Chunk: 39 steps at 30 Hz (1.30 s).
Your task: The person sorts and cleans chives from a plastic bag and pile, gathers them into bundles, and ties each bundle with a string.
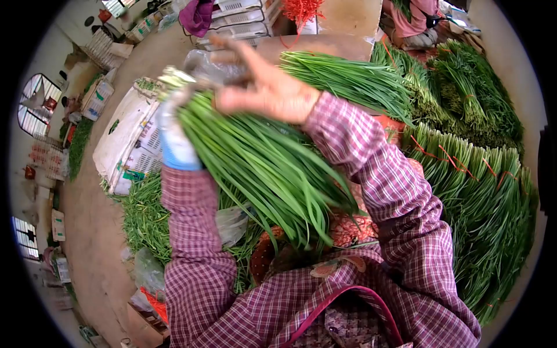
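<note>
My left hand point(175, 124), in a pale white-and-blue glove, is closed around the white stem end of a loose bunch of garlic chives point(261, 165). The long green leaves hang down to the right across my lap. My right hand point(267, 90) is bare and slightly blurred, just above the upper part of this bunch. Its fingers are spread, and I see nothing in them. Behind the right wrist lies another pile of garlic chives point(348, 78).
Tied bunches of chives point(470, 191) with red strings stand on the right. Loose green trimmings point(145, 217) and a white sack point(125, 136) lie on the left. Red strings point(301, 11) hang at the top near stacked crates point(238, 20). Another person point(412, 23) sits at the upper right.
</note>
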Motion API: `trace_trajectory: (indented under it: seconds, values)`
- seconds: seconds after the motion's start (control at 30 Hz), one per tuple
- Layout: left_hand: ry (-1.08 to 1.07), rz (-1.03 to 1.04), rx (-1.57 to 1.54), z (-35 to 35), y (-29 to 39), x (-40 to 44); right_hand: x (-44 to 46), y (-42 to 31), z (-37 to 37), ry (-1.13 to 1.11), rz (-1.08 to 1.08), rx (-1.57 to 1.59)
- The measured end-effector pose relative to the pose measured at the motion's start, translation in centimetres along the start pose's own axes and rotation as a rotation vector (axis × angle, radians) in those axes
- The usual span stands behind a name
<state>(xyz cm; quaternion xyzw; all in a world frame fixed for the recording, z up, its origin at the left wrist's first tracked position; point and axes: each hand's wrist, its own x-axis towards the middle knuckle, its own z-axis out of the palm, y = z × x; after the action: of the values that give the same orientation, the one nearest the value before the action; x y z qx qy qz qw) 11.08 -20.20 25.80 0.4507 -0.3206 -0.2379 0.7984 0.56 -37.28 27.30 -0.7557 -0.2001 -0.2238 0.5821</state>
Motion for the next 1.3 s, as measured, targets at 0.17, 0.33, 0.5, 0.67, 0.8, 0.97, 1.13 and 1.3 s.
trace_trajectory:
  seconds: [0.17, 0.33, 0.5, 0.67, 0.8, 0.97, 1.13, 1.3]
  values:
    - [-0.096, 0.214, -0.227, -2.6, 7.2, 2.3, -6.2, 2.9, 0.9, -0.143, 0.317, -0.390]
    - [0.078, 0.327, -0.045, -7.3, 11.9, 2.9, -14.4, 11.3, -1.2, -0.299, 0.731, -1.033]
    - [0.336, 0.286, 0.345, -6.5, 12.0, 3.3, -13.5, 8.3, -3.9, 0.026, 0.476, -1.056]
    - [0.278, 0.268, 0.355, -8.5, 10.4, 6.1, -10.0, 3.1, -1.2, 0.184, 0.170, -0.845]
    - [0.335, 0.297, 0.676, -2.4, 8.7, 4.9, -8.7, 1.4, 1.3, 0.225, 0.114, -0.592]
    - [0.087, 0.468, 1.358, 7.4, 1.0, 1.9, -9.1, 1.9, -0.5, 0.338, 0.184, -0.511]
    - [-0.274, 0.805, 1.619, 13.0, -9.3, -3.2, -13.8, 0.0, -8.1, 0.606, 0.329, -0.354]
    - [-0.661, 0.657, 1.490, 20.8, -17.7, -11.4, -17.8, -3.4, -9.7, 0.666, 0.448, -0.333]
